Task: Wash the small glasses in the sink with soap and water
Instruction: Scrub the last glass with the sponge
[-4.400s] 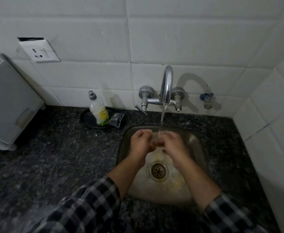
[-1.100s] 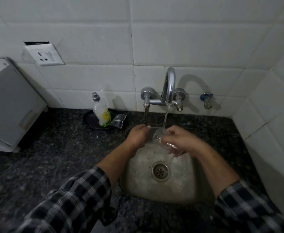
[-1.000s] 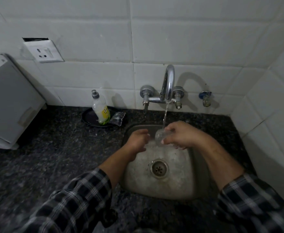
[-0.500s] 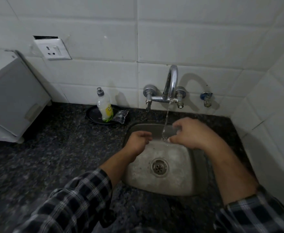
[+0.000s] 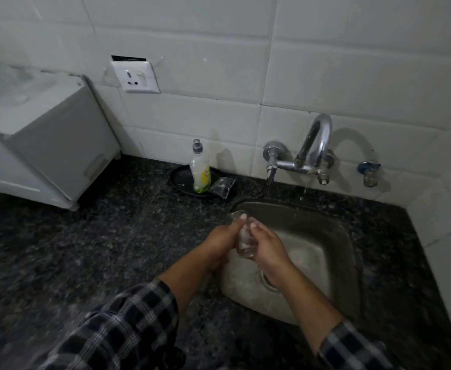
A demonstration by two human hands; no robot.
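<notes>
Fingers of your left hand (image 5: 223, 240) and right hand (image 5: 265, 245) wrap the small glass (image 5: 241, 236) above the sink's (image 5: 333, 236) left edge; it has left the tap (image 5: 313, 145), whose stream has dwindled to drips, so this rinse looks done.

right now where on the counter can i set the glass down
Widest bare patch: the counter between the white box, the dish and the sink. A narrower strip lies between sink and right wall. Crowded: the dish, bottle and packet, and the sink's left edge, where left hand and right hand hold the glass.
</notes>
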